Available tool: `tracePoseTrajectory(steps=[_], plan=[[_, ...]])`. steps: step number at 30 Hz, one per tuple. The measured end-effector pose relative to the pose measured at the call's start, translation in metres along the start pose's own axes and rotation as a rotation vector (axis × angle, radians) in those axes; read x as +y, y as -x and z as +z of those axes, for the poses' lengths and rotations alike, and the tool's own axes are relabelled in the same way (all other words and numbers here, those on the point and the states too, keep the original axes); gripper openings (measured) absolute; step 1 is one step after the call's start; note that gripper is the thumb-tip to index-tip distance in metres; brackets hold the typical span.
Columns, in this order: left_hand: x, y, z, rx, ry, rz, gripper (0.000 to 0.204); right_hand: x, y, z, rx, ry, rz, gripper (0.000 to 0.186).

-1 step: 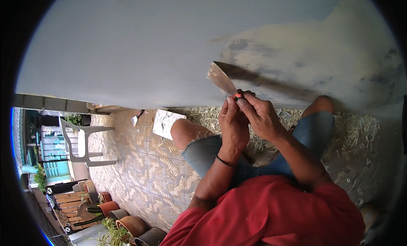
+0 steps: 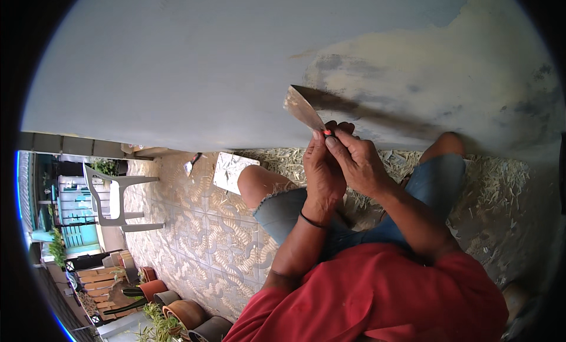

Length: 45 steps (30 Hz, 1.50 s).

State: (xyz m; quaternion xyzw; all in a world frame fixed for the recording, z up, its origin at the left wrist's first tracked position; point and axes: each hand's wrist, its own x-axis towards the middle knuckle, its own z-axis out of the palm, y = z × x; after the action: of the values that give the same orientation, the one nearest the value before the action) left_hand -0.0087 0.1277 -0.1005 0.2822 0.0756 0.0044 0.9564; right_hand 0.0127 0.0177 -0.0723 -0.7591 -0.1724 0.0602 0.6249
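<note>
Both my hands are closed on a putty knife (image 2: 303,110) with a wide, stained metal blade and a red and black handle. My left hand (image 2: 323,171) pinches it near the blade's base, and my right hand (image 2: 361,162) grips the handle from the other side. Most of the handle is hidden by my fingers. The blade points up and left, close to the grey wall (image 2: 177,65), and a dark shadow falls to its right. A rough, cream-coloured patch (image 2: 389,59) with grey smudges covers the wall's right part.
Pale scrapings (image 2: 277,160) litter the floor along the wall's foot. A white board (image 2: 231,172) lies by my left knee, with a second putty knife (image 2: 190,164) farther left. A grey plastic chair (image 2: 121,200) and several plant pots (image 2: 183,312) stand on the left of the patterned tile floor (image 2: 218,236).
The putty knife's blade has shifted slightly to the left, and its handle has moved a little with it in my fingers. Both hands keep their hold.
</note>
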Motion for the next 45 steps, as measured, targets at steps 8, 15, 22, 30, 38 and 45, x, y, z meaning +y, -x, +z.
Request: tracePoseTrajectory(steps=[8, 15, 22, 30, 38, 45], plan=[[-0.01, -0.003, 0.01, -0.014, 0.262, -0.141, 0.039, 0.003, 0.02, -0.004, 0.129, 0.058, -0.053, 0.033], [-0.006, -0.003, 0.009, 0.008, 0.284, -0.13, 0.034, -0.002, 0.018, 0.002, 0.178, 0.037, -0.147, 0.031], [-0.013, -0.009, 0.008, 0.119, 0.25, -0.146, 0.031, -0.003, 0.021, -0.005, 0.104, 0.022, 0.029, 0.035], [-0.013, -0.013, 0.0, 0.045, 0.17, -0.115, 0.034, -0.005, 0.017, -0.003, 0.16, -0.024, -0.044, 0.029], [-0.008, -0.01, 0.016, 0.057, 0.159, -0.132, 0.034, -0.006, 0.012, -0.007, 0.143, 0.03, -0.101, 0.031], [-0.017, 0.003, 0.021, 0.063, 0.161, -0.115, 0.033, -0.01, 0.026, -0.013, 0.181, -0.016, -0.102, 0.03]])
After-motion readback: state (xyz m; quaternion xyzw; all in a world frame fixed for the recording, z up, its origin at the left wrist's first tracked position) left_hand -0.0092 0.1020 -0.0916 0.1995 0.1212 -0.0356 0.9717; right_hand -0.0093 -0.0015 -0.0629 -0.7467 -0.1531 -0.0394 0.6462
